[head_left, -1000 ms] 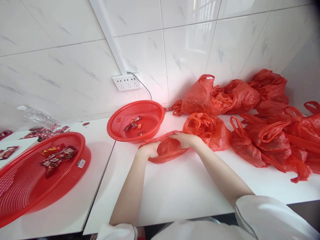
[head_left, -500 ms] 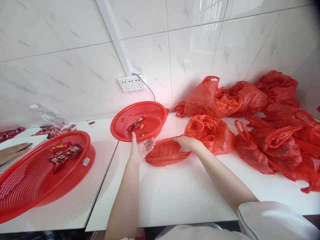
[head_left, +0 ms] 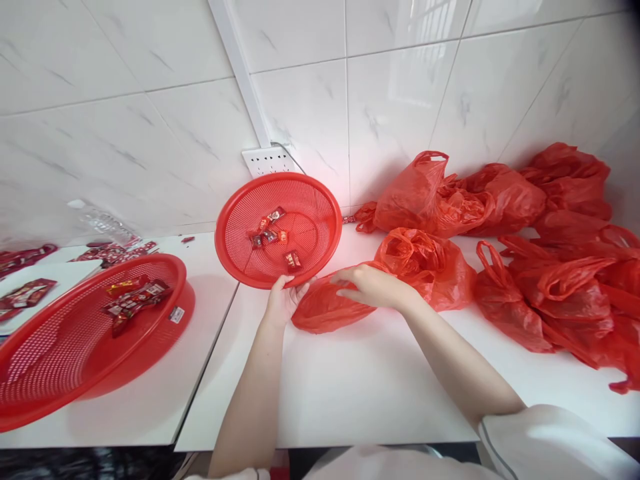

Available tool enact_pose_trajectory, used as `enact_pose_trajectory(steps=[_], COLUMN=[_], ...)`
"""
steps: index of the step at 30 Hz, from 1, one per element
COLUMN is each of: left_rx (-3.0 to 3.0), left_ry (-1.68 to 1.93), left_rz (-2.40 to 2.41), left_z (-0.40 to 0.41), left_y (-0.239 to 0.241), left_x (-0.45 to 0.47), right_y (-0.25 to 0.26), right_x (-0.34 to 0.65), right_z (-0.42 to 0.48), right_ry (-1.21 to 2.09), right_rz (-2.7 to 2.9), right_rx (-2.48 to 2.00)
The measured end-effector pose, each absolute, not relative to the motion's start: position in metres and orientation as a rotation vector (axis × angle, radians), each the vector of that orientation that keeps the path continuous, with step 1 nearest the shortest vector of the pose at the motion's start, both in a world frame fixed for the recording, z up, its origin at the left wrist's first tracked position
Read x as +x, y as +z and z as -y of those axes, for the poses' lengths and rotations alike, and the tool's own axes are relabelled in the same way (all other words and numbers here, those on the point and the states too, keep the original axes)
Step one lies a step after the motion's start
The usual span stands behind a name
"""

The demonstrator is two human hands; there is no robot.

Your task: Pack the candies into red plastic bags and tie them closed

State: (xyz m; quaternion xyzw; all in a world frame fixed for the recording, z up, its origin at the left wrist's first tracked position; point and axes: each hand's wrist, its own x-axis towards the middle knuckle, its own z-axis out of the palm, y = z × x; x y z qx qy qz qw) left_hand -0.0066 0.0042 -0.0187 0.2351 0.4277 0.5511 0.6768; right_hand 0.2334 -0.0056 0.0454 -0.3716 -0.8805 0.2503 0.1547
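Note:
My left hand [head_left: 284, 301] grips the near rim of a round red plastic basket [head_left: 320, 207], thumb over the edge. The basket is tilted, its mouth facing me. Several small wrapped snacks [head_left: 270, 236] lie inside it, with one red packet [head_left: 293, 261] close to the near rim. Below and to the right of the rim, a red plastic bag [head_left: 325, 315] lies loosely on the white table. My right hand [head_left: 370, 287] hovers over that bag with fingers apart, holding nothing that I can see.
A larger red basket [head_left: 155, 373] with several snack packets stands at left. Beyond it are a white tray [head_left: 75, 272], a clear plastic bottle [head_left: 107, 223] and loose wrappers. Filled red bags [head_left: 555, 287] crowd the right side. A wall socket [head_left: 267, 160] is behind the basket.
My left hand has closed on the basket rim and the basket has tilted up towards me. My right hand has lifted from the bag. Another person's hand at far left has gone from view.

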Motion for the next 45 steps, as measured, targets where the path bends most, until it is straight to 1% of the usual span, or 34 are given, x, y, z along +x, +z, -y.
enact_pose_trajectory(steps=[7, 11, 15, 20, 27, 32, 34, 36, 38, 42, 43, 45], left_rx=[0.658, 0.698, 0.745, 0.813, 0.843, 0.765, 0.749, 0.745, 0.747, 0.747, 0.75, 0.757], left_ry=[1.371, 1.405, 1.421, 1.372, 1.26, 1.321, 1.355, 1.363, 1.358, 1.388, 1.393, 1.396], left_rz=[-0.825, -0.85, -0.884, -0.896, -0.884, -0.899, -0.908, -0.906, -0.906, -0.902, -0.891, -0.877], left_z=[0.003, 0.007, 0.009, 0.013, 0.015, 0.013, 0.011, 0.009, 0.006, 0.003, 0.003, 0.002], left_y=[-0.022, -0.023, -0.026, -0.027, -0.033, -0.029, -0.026, -0.025, -0.024, -0.025, -0.025, -0.026], left_x=[0.023, 0.033, 0.038, 0.043, 0.052, 0.049, 0.043, 0.037, 0.031, 0.023, 0.022, 0.021], right_y=[0.052, 0.047, 0.044, 0.036, 0.01, 0.009, 0.014, 0.021, 0.026, 0.028, 0.027, 0.024], right_x=[0.235, 0.234, 0.231, 0.23, 0.22, 0.219, 0.219, 0.22, 0.221, 0.225, 0.226, 0.228], right_z=[0.007, 0.004, 0.001, -0.002, -0.008, -0.013, -0.012, -0.01, -0.008, -0.011, -0.013, -0.016], right_ry=[0.673, 0.605, 0.511, 0.381, 0.419, 0.386, 0.456, 0.582, 0.768, 1.278, 1.367, 1.442], right_rz=[2.473, 2.444, 2.386, 2.378, 2.482, 2.418, 2.371, 2.242, 2.06, 1.763, 1.708, 1.645], right_rx=[-1.024, -0.933, -0.937, -1.003, -1.146, -0.937, -0.847, -0.867, -0.915, -0.848, -0.851, -0.895])
